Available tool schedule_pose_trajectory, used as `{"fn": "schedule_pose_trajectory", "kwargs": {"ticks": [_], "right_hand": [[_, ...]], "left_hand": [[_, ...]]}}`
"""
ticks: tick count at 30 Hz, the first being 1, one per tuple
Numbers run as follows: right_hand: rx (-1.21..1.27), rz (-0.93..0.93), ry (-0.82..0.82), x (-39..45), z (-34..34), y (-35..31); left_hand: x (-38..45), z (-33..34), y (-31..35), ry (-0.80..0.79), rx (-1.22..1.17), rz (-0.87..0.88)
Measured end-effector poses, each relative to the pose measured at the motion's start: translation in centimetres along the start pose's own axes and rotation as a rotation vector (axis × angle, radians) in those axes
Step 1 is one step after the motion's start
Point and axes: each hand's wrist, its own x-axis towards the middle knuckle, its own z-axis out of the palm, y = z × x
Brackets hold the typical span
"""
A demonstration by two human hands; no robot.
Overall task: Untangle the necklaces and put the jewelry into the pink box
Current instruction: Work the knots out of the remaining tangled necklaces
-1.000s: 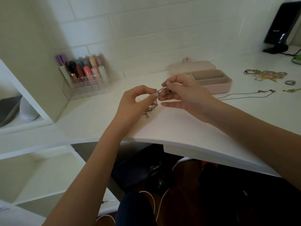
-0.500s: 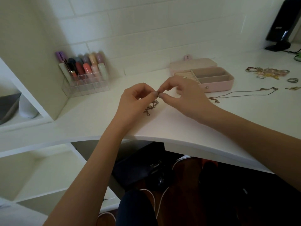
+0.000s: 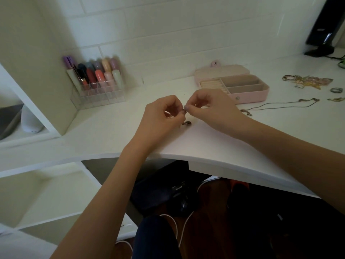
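Observation:
My left hand [image 3: 162, 116] and my right hand [image 3: 211, 109] meet over the middle of the white desk [image 3: 112, 131], both pinching a thin tangled chain [image 3: 186, 123] whose bunched end hangs just below the fingertips. The pink box [image 3: 248, 95] stands open behind my right hand, lid laid back, its compartments bare. A long thin necklace [image 3: 276, 106] lies stretched out on the desk to the right of my right hand. Further right lie a heap of mixed jewelry [image 3: 308, 81], a ring [image 3: 337, 90] and a small gold piece [image 3: 336, 99].
A clear organizer with lipsticks [image 3: 97, 86] stands at the back left against the tiled wall. A black device on a stand [image 3: 323, 30] sits at the far right corner. White shelves [image 3: 37, 193] lie left and below; the curved desk edge runs under my forearms.
Both hands have dropped a little closer to the desk and drawn tighter together. The hanging bunch of chain is shorter and more hidden by my left hand.

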Motion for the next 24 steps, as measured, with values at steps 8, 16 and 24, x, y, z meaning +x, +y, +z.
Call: {"fn": "schedule_pose_trajectory", "kwargs": {"ticks": [8, 16, 24], "right_hand": [[-0.155, -0.121, -0.011, -0.28, 0.03, -0.33], [-0.018, 0.050, -0.023, -0.05, 0.25, -0.23], [0.142, 0.166, -0.125, 0.14, 0.25, -0.05]], "left_hand": [[0.21, 0.28, -0.30, -0.027, 0.243, 0.028], [0.46, -0.03, -0.45, 0.099, -0.008, -0.108], [0.69, -0.65, -0.36, 0.011, -0.563, -0.274]]}}
